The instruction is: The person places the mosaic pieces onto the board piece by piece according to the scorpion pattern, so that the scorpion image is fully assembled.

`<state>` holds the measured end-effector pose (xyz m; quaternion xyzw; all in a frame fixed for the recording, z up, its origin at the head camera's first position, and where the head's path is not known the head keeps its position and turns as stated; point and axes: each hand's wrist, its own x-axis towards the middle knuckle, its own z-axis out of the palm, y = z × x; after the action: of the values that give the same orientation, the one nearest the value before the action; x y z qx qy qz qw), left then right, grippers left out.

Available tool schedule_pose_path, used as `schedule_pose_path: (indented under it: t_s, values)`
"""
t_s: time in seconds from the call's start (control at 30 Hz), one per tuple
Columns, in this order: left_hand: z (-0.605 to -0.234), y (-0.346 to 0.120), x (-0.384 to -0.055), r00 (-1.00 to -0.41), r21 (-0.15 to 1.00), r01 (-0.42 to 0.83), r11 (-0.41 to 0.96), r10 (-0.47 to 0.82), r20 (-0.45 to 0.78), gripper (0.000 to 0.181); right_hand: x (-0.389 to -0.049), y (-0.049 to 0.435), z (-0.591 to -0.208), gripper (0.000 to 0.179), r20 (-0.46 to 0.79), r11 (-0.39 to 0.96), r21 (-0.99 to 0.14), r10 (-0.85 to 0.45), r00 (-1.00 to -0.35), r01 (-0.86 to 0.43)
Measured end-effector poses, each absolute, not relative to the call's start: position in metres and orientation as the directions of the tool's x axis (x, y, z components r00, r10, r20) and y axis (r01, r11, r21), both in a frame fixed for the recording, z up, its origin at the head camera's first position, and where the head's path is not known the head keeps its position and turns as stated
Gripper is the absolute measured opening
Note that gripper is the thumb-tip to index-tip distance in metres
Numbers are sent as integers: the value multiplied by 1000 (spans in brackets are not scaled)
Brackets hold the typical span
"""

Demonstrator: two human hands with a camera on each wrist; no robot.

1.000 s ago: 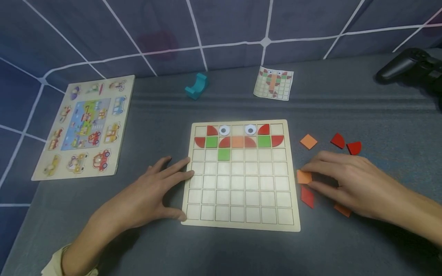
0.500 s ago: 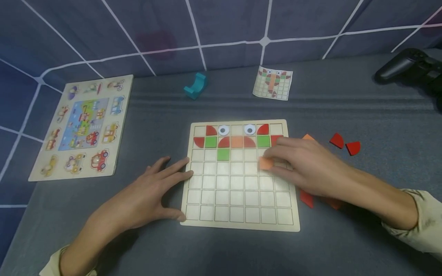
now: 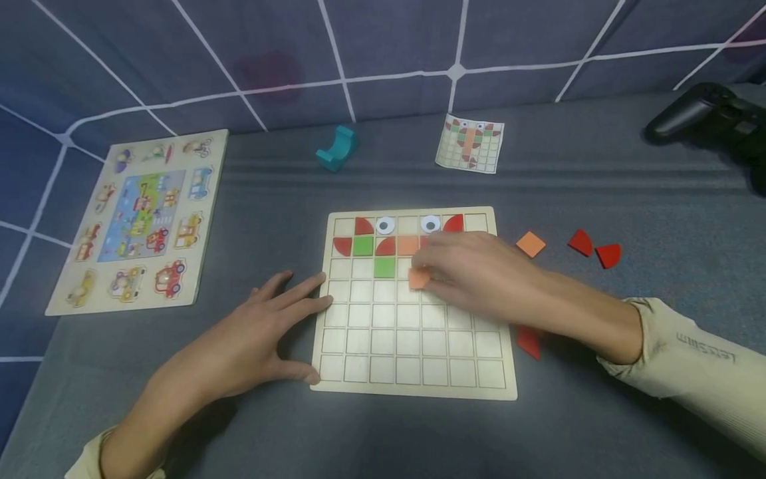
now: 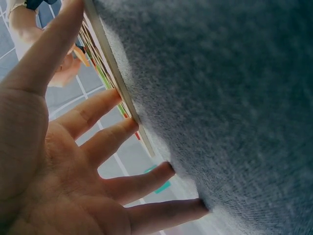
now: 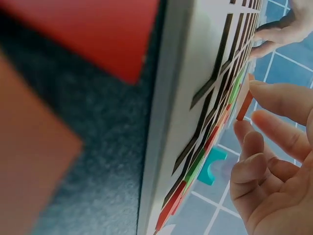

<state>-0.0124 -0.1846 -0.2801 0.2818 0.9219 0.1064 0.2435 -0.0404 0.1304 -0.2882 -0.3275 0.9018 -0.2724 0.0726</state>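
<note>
A wooden grid board (image 3: pixel 383 341) lies flat, with red quarter-circles, green squares, an orange square and two googly-eye pieces in its upper rows. My right hand (image 3: pixel 479 271) pinches an orange square tile (image 3: pixel 418 279) between thumb and fingertips over the board's third row. In the right wrist view that tile (image 5: pixel 245 102) is held edge-on, close to the board's face. My left hand (image 3: pixel 251 342) has its fingers spread, and the tips touch the board's left edge. The right hand hides some tiles near the upper right of the grid.
Right of the board lie an orange tile (image 3: pixel 530 244), two red quarter-circles (image 3: pixel 580 242) and a red diamond-shaped tile (image 3: pixel 528 341). A printed pattern card (image 3: pixel 469 144) and a teal curved block (image 3: pixel 337 148) are behind it. A vehicle puzzle (image 3: pixel 66 266) lies left, a black controller (image 3: pixel 697 116) far right.
The right hand has picked up the orange tile from beside the board and carried it left over the grid. The left hand stays at the board's edge.
</note>
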Motion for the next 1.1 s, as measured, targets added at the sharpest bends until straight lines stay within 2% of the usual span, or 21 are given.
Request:
schedule_pose_path:
  t_s: [0.2, 0.77, 1.1]
  values:
    - [-280, -184, -12, -726, 329, 465, 822, 567, -389, 96, -48, 124, -288, 9, 33, 672, -513, -607, -794, -535]
    - [-280, -183, -12, -731, 331, 451, 829, 556, -396, 96, -55, 115, -291, 14, -5, 700, -479, -605, -796, -529]
    - [-279, -183, -12, -730, 332, 455, 826, 560, -393, 96, -56, 114, -292, 15, -24, 698, -495, -607, -795, -518]
